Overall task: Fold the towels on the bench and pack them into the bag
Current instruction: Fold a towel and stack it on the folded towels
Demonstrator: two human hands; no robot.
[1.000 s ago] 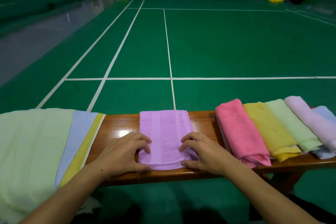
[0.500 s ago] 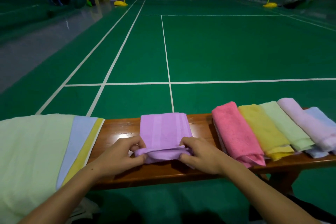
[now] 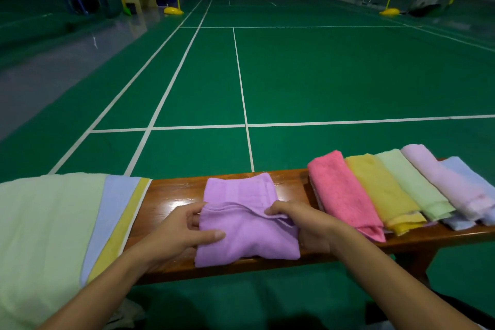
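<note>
Leftmost, a stack of unfolded towels point(image 3: 48, 236) hangs over the end of the glossy brown wooden bench point(image 3: 171, 195): pale green on top, with light blue and yellow edges showing beneath. Next comes the left hand point(image 3: 174, 233), thumb laid on top of the soft purple terry towel point(image 3: 246, 222) and fingers tucked in at its left side, pinching the doubled cloth. That towel sits mid-bench, its near half turned over toward the far half, the fold loose and puffy. At its right side the right hand point(image 3: 302, 225) grips the turned edge, fingertips curled over the hem. Further right lies a row of folded towels point(image 3: 401, 193), overlapping one another: pink, yellow, pale green, lilac, light blue.

Being light and limp, the purple towel will likely sag and slide on the polished wood unless taken at both side edges together, near the corners of the fold. No bag is in view.
</note>
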